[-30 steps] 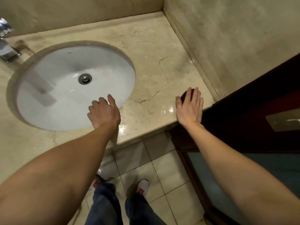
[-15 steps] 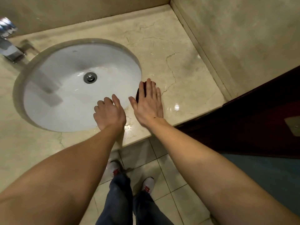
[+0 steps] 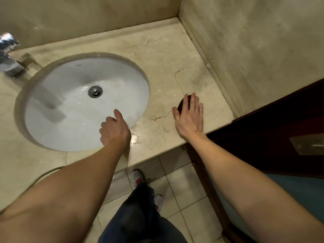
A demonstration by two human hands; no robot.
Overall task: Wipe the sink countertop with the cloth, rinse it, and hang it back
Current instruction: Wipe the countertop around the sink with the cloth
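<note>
Indoor light, moderate, warm yellow cast throughout; source not in frame. Bench (image 3: 166, 55) evenly lit at upper centre, with small specular glare spots on wet patches near its front edge, centre of frame. White basin (image 3: 70, 120) is the brightest area, with a soft-edged grey shadow band across its left half. Tap (image 3: 10, 65) at the left edge is smeared and out of focus. Left forearm (image 3: 61, 190), lower left, is in shade; right forearm (image 3: 254, 181) reads brighter. Door (image 3: 280, 128) at right is near black, detail lost. Wide-angle distortion: wall (image 3: 254, 41) joints and the bench edge splay toward the corners. Trousers (image 3: 140, 216), bottom centre, are blurred.
</note>
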